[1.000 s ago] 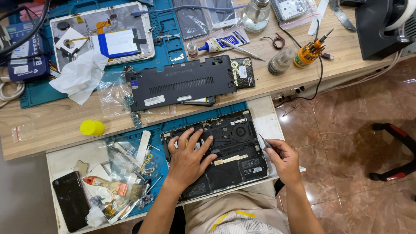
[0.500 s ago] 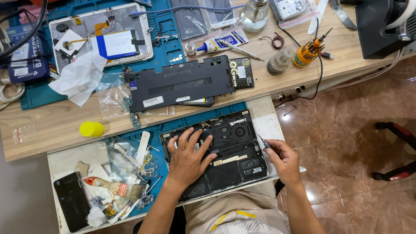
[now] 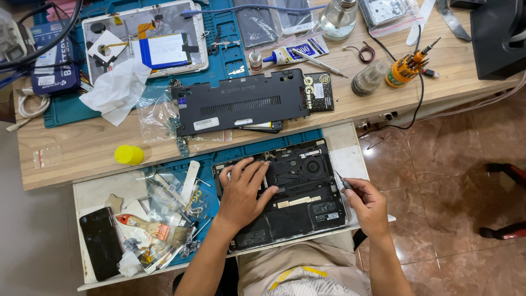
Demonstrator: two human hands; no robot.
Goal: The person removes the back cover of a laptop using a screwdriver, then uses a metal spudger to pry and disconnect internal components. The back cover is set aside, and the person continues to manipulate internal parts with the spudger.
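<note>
Fingers of the left hand [image 3: 244,192] lie spread and flat on the opened laptop [image 3: 285,192], palm down over its left half, gripping nothing, only pressing. The laptop sits directly under this hand on a pull-out shelf [image 3: 350,159], its long axis running left to right across the person's lap, tilted slightly up toward the right.

The right hand [image 3: 368,205] is closed around a thin screwdriver [image 3: 344,182], whose tip points up and left, just at the laptop's right edge. This hand stands beside the machine rather than over it, so the fan and boards lie to its left, nearer the left hand's fingertips than its own.

Left of the left hand, on the same shelf, lie a paintbrush [image 3: 153,227], loose small parts and a dark phone [image 3: 100,241]. Beyond the hands, on the wooden tabletop [image 3: 82,159], rests the removed black bottom cover [image 3: 241,107], lying parallel to the laptop. Farther up and left are a crumpled white tissue [image 3: 118,90], a yellow cap [image 3: 129,154] and an opened tablet [image 3: 145,41]; up and right of the right hand stands an orange bit holder [image 3: 402,68].
</note>
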